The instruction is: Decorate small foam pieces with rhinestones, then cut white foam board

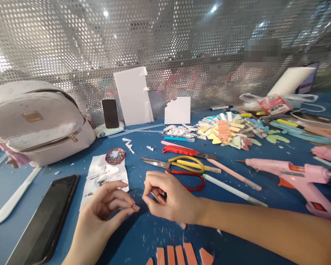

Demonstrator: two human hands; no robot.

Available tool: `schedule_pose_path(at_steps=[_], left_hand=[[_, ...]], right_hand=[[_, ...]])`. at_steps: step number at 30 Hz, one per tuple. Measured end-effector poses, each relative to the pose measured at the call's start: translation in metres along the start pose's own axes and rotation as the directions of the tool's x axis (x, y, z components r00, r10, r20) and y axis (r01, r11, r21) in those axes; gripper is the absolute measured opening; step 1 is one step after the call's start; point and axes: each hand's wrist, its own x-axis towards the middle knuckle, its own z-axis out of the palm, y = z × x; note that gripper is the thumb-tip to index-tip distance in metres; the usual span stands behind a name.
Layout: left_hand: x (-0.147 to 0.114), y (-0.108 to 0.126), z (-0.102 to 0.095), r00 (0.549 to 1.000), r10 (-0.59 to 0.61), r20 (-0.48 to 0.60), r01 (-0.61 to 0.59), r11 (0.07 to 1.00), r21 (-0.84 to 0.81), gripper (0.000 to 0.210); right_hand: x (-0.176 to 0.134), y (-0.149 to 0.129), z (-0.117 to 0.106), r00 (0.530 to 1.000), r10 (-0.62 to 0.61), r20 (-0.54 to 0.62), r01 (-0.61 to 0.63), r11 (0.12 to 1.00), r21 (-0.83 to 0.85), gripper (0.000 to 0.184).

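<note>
My left hand [107,209] is closed in a pinch, thumb against fingertips, with something tiny and pale there that I cannot make out. Just to its right, my right hand [168,197] also pinches; whatever is in its fingertips is too small to name. A faint thin line seems to run between the two pinches. Behind my left hand lies a white sheet [91,180] with dark specks and a small red-rimmed round dish [115,156] of glittery bits. Scissors [157,163] with yellow and red handles lie beyond my right hand. Orange strips [171,254] lie at the near edge.
At right lies a pink glue gun [289,176]. A red-handled cutter [180,149] and sticks rest mid-table, before a heap of coloured scraps [226,129]. Left are a phone [46,221], white knife-like tool [15,200] and backpack [41,129]. A perforated metal screen [182,44] stands behind.
</note>
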Motion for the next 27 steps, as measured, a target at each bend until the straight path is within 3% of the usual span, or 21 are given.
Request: schedule_pose_path(at_steps=[27], left_hand=[[0.0001, 0.0021, 0.0025, 1.0, -0.01, 0.002, 0.01, 1.0, 0.005, 0.04]], right_hand=[[0.0002, 0.0009, 0.0014, 0.999, -0.047, -0.006, 0.046, 0.998, -0.047, 0.012]])
